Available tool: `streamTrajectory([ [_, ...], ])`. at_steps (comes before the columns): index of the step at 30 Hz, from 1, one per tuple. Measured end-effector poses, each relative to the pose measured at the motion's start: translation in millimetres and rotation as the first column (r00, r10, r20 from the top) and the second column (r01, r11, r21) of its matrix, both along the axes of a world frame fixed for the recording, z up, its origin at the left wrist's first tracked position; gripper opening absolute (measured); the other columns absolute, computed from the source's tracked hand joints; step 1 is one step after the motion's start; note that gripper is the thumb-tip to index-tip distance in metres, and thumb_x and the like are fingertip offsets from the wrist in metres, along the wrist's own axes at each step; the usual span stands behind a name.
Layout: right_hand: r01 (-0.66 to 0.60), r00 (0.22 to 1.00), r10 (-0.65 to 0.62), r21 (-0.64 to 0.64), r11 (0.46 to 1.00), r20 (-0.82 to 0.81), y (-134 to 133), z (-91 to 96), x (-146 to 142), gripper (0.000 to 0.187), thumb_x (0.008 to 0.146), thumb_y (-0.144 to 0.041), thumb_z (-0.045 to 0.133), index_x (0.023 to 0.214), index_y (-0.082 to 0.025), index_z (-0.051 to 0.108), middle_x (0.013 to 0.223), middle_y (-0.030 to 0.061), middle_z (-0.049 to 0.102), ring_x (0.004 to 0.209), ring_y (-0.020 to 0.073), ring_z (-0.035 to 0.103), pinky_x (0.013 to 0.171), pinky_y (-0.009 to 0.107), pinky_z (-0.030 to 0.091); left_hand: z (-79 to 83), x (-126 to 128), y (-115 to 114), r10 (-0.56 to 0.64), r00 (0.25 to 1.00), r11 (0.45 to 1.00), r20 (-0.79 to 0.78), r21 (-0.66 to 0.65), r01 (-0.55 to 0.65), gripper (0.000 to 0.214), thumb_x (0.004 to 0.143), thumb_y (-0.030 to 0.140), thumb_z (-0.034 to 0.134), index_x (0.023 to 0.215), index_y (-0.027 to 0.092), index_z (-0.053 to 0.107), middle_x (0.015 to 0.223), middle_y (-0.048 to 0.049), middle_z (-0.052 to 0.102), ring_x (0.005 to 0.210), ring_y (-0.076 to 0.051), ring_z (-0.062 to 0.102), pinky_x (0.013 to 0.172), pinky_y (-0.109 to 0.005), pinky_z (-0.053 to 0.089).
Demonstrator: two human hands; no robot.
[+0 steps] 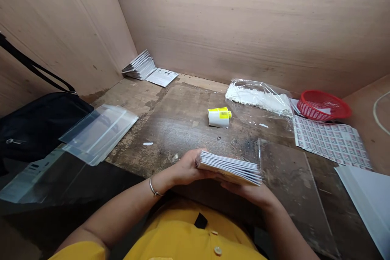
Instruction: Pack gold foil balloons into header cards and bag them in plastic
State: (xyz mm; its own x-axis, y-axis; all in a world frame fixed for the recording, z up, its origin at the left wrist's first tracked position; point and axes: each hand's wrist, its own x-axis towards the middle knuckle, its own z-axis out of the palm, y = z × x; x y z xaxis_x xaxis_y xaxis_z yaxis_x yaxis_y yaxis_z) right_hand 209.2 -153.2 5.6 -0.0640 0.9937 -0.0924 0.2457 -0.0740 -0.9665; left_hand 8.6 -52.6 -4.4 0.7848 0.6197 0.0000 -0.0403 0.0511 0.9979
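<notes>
Both hands hold a stack of white cards (231, 167) close to my body, above the worn wooden table (183, 122). My left hand (189, 167) grips the stack's left end, fingers curled around it; a thin bangle sits on that wrist. My right hand (252, 191) supports the stack from underneath, palm up, its fingers mostly hidden by the cards. A clear plastic sleeve (283, 162) lies flat on the table just right of the stack.
A white and yellow tube (218, 117) lies mid-table. Behind it are a clear bag of white pieces (258, 97), a red basket (323, 105) and a label sheet (330, 141). Clear bags (99, 132) and a black bag (36, 124) lie left; more cards (140, 65) sit in the far corner.
</notes>
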Motion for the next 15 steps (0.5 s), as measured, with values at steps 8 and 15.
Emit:
streamTrajectory([
  [8, 0.269, 0.658, -0.589, 0.584, 0.766, 0.469, -1.2, 2.2, -12.4, 0.029, 0.084, -0.031, 0.065, 0.11, -0.019, 0.068, 0.102, 0.0102, 0.074, 0.089, 0.028, 0.07, 0.078, 0.038, 0.057, 12.4, 16.8, -25.1, 0.493, 0.869, 0.837, 0.047, 0.247, -0.489, 0.093, 0.064, 0.04, 0.084, 0.142, 0.022, 0.037, 0.145, -0.0137, 0.043, 0.137, -0.034, 0.035, 0.114, -0.051, 0.031],
  [15, -0.024, 0.393, -0.644, 0.708, 0.706, 0.656, 6.4, -11.8, -47.0, 0.034, 0.094, -0.019, 0.043, 0.121, -0.011, 0.062, 0.107, 0.0177, 0.072, 0.086, 0.0268, 0.07, 0.073, 0.038, 0.057, 22.6, 57.3, -62.2, 0.454, 0.887, 0.886, 0.08, -0.142, -0.441, 0.043, 0.075, 0.04, 0.073, 0.108, 0.014, 0.066, 0.111, -0.0116, 0.069, 0.113, -0.031, 0.061, 0.103, -0.046, 0.047],
])
